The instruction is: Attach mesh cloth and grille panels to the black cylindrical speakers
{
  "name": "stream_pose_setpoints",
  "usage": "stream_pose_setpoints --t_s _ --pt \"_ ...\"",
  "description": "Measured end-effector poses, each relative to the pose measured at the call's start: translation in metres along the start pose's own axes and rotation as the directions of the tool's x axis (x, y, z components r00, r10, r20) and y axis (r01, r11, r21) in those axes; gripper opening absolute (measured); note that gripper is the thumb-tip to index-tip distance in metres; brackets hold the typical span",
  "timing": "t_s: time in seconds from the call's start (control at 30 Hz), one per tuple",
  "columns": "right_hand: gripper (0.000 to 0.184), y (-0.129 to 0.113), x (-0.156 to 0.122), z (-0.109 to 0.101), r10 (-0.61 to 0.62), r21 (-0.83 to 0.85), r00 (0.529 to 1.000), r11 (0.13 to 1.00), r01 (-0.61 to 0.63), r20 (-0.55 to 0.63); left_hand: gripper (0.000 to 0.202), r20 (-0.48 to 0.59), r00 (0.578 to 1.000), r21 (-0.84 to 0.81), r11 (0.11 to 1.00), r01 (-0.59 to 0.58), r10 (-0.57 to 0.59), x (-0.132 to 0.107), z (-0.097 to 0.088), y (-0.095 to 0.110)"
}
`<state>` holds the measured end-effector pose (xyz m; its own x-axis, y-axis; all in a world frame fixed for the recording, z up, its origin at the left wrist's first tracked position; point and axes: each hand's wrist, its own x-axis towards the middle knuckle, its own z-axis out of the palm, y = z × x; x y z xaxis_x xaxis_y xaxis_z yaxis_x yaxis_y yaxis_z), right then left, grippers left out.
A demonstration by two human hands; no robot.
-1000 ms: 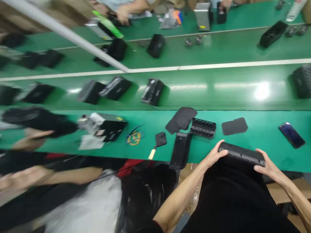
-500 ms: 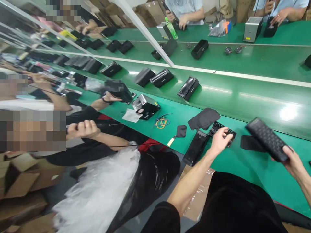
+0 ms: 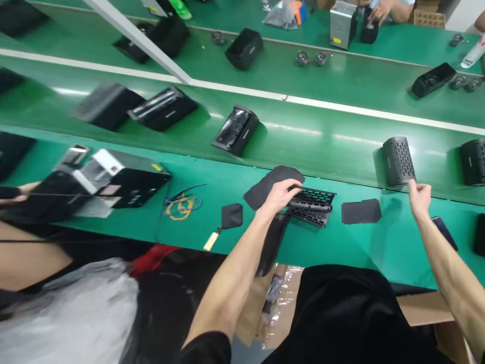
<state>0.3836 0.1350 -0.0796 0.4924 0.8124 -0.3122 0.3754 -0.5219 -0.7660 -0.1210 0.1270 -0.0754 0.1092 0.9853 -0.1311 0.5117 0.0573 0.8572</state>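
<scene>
My left hand (image 3: 282,194) pinches the edge of a black slotted grille panel (image 3: 318,194). Another slotted grille panel (image 3: 316,216) lies right under it on the green table. Partly hidden by my left forearm is a long black housing (image 3: 272,242). Behind that hand spreads a pile of thin black sheets (image 3: 261,187). Over at the belt's near edge, my right hand (image 3: 420,199) has its fingers closed on the lower end of a black speaker housing (image 3: 399,161) with a slotted front, standing upright. A smaller stack of black sheets (image 3: 361,211) lies between my hands.
Several black speaker housings, one here (image 3: 237,130), stand along the green belt (image 3: 322,151). Left on the table are coiled wires (image 3: 184,205), a black pouch with a tag (image 3: 232,216) and a silver-black box (image 3: 132,177). A phone (image 3: 445,232) lies by my right forearm. Co-workers' hands show beyond.
My right hand has carried the speaker housing forward from above the table to the belt. My left hand has raised one grille panel. The view has swung right.
</scene>
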Motion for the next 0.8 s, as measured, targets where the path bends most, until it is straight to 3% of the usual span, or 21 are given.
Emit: stream_pose_setpoints --t_s 0.07,0.13,0.17,0.23,0.3,0.43,0.5,0.57,0.63,0.7,0.8 --pt "0.047 0.013 -0.045 0.021 -0.071 -0.132 0.996 0.988 0.076 0.049 0.026 -0.052 0.995 -0.21 0.975 0.071 -0.084 -0.017 0.0 0.01" --pt "0.039 0.02 -0.09 0.054 -0.126 -0.3 0.939 0.927 0.226 0.319 0.034 -0.052 0.98 -0.388 0.908 0.155 -0.19 -0.041 0.008 0.024" --pt "0.034 0.021 -0.108 0.072 -0.123 -0.366 0.912 0.888 0.277 0.392 0.037 -0.036 0.971 -0.456 0.869 0.194 -0.236 -0.055 0.015 0.03" --pt "0.022 0.018 -0.13 0.1 -0.102 -0.457 0.88 0.824 0.336 0.465 0.041 0.004 0.944 -0.543 0.792 0.278 -0.329 -0.086 0.033 0.041" --pt "0.014 0.013 -0.137 0.112 -0.09 -0.485 0.879 0.805 0.341 0.469 0.046 0.061 0.906 -0.602 0.709 0.368 -0.419 -0.117 0.053 0.044" --pt "0.018 0.0 -0.128 0.092 -0.127 -0.435 0.869 0.825 0.36 0.478 0.059 0.208 0.807 -0.704 0.488 0.516 -0.553 -0.167 0.093 0.038" --pt "0.022 -0.011 -0.129 0.07 -0.171 -0.395 0.851 0.828 0.397 0.496 0.066 0.269 0.761 -0.746 0.372 0.552 -0.59 -0.179 0.116 0.036" --pt "0.028 -0.027 -0.137 0.048 -0.221 -0.23 0.819 0.892 0.39 0.53 0.07 0.326 0.739 -0.78 0.275 0.563 -0.589 -0.181 0.139 0.039" --pt "0.036 -0.042 -0.152 0.029 -0.234 0.07 0.787 0.969 0.237 0.57 0.072 0.364 0.743 -0.803 0.214 0.556 -0.562 -0.174 0.16 0.046" --pt "0.044 -0.052 -0.17 0.016 -0.191 0.327 0.763 0.945 -0.029 0.618 0.072 0.374 0.762 -0.824 0.187 0.534 -0.528 -0.162 0.177 0.053" --pt "0.049 -0.049 -0.191 0.005 -0.058 0.407 0.737 0.861 -0.304 0.673 0.069 0.342 0.799 -0.856 0.187 0.483 -0.495 -0.142 0.19 0.062"
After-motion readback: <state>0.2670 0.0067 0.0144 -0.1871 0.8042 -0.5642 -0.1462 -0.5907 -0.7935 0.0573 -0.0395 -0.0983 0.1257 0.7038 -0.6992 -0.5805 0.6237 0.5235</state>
